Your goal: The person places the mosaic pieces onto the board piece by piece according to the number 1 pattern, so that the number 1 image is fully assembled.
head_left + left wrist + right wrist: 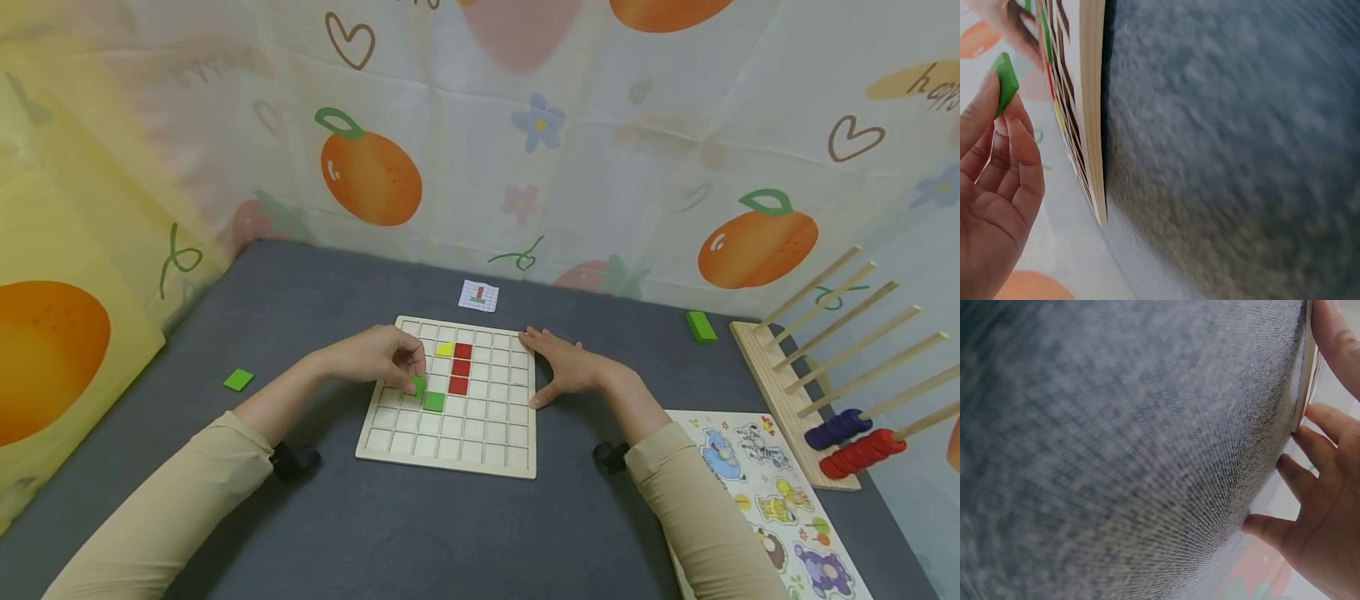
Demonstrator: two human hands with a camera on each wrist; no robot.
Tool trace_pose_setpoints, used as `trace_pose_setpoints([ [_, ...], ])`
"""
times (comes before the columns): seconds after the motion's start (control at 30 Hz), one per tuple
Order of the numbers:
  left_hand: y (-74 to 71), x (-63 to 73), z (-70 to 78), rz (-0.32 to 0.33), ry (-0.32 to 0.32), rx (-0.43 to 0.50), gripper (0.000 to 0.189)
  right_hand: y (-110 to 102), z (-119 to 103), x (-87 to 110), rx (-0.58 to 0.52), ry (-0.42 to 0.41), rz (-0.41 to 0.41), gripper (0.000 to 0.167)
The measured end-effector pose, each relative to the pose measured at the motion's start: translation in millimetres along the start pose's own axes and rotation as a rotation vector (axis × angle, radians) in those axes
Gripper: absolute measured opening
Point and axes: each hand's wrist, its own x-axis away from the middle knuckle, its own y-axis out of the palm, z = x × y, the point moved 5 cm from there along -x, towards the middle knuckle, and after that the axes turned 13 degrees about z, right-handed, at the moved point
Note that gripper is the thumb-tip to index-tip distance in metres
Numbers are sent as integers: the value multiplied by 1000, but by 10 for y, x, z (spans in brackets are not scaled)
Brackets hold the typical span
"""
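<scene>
A wooden grid board lies on the table in the head view. My left hand is over its left side, pinching a small green tile between thumb and fingertips. Just to the right of that tile, another green tile sits in a square. Several red tiles stand in a column near the board's middle, with a yellow piece left of the top one. My right hand rests at the board's right edge, fingers spread, thumb and fingertips on the rim.
A small card with a printed pattern lies behind the board. Left of it is a loose green tile; at the back right, a green block. A wooden peg rack with purple and red rings and an animal picture board occupy the right.
</scene>
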Motion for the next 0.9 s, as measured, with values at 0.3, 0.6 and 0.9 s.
trace_pose_setpoints([
  [0.3,172,-134,111,56,28,-17,10,9,9,-9,2,-6,2,113],
  [0.6,379,-185,242,52,18,6,7,2,5,-7,-7,-6,1,113],
  [0.9,479,-224,293,82,4,-9,9,11,7,-10,-10,-5,-8,112],
])
